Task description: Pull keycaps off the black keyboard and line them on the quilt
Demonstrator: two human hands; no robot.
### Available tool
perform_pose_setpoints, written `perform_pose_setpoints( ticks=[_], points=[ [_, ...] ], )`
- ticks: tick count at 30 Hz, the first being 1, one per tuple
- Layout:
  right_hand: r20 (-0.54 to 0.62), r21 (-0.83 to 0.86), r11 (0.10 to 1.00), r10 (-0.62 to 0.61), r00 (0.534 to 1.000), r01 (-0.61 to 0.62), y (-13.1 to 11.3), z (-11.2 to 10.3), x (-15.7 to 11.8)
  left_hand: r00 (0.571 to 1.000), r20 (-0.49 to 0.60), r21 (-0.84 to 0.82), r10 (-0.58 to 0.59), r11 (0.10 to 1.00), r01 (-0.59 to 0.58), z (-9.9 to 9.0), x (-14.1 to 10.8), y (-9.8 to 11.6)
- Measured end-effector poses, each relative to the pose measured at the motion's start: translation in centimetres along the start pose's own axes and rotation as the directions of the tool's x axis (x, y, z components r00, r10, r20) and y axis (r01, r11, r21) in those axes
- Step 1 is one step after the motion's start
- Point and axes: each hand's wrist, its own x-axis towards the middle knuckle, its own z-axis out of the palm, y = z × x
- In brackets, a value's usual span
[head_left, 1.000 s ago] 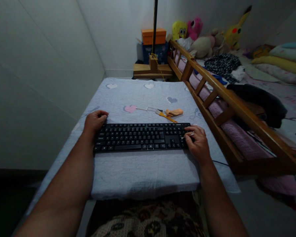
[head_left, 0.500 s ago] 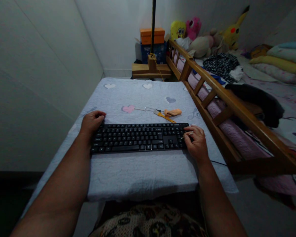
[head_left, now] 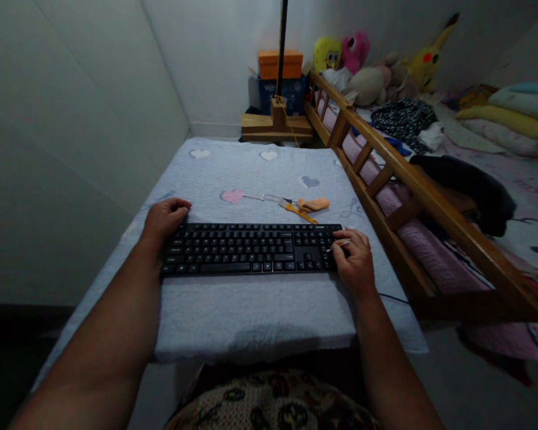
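A black keyboard [head_left: 246,251] lies flat on the cloth-covered table in front of me. My left hand [head_left: 165,218] rests at its upper left corner, fingers curled closed; whether anything is in them is hidden. Over the number keys at the right end, my right hand [head_left: 353,257] pinches a thin white cotton swab [head_left: 344,242], its tip pointing left toward the keys. Behind the keyboard lie a small brush with a yellow handle [head_left: 301,212] and a thin bent metal tool [head_left: 275,197], beside an orange handle-like piece [head_left: 314,205].
A pale blue cloth with hearts [head_left: 233,164] covers the table. Along the right runs a wooden bed rail [head_left: 385,156], with bedding and plush toys [head_left: 327,54] beyond it. An orange box [head_left: 280,64] and a wooden stand [head_left: 278,122] are at the back. A black cable [head_left: 392,297] trails right.
The view has shifted slightly. Both hands keep their places at the keyboard's ends, and the cotton swab stays over the number keys with barely any movement.
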Motion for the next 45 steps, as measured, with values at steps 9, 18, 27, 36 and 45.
perform_pose_setpoints(
  ticks=[9, 18, 27, 36, 45],
  points=[
    [-0.064, -0.032, 0.999, 0.006, 0.998, -0.008, 0.31, 0.08, 0.01, 1.000, 0.004, -0.019, 0.015, 1.000, -0.015, 0.03, -0.13, -0.21],
    [-0.062, -0.051, 0.999, 0.014, 0.998, -0.017, 0.41, 0.17, 0.05, 1.000, 0.005, -0.032, -0.003, 0.999, 0.003, 0.07, -0.20, 0.15],
    [-0.035, -0.035, 0.999, -0.002, 0.999, 0.001, 0.31, 0.25, 0.03, 1.000, 0.006, -0.007, 0.008, 1.000, -0.008, 0.16, 0.06, -0.27],
    [-0.015, -0.018, 1.000, -0.015, 1.000, 0.014, 0.22, 0.01, -0.14, 1.000, -0.005, -0.008, 0.021, 1.000, -0.021, 0.12, 0.29, -0.44],
    [-0.004, -0.016, 1.000, -0.021, 1.000, 0.021, 0.06, -0.07, -0.08, 1.000, -0.004, 0.004, -0.016, 1.000, 0.016, 0.08, 0.08, -0.02]
  ],
)
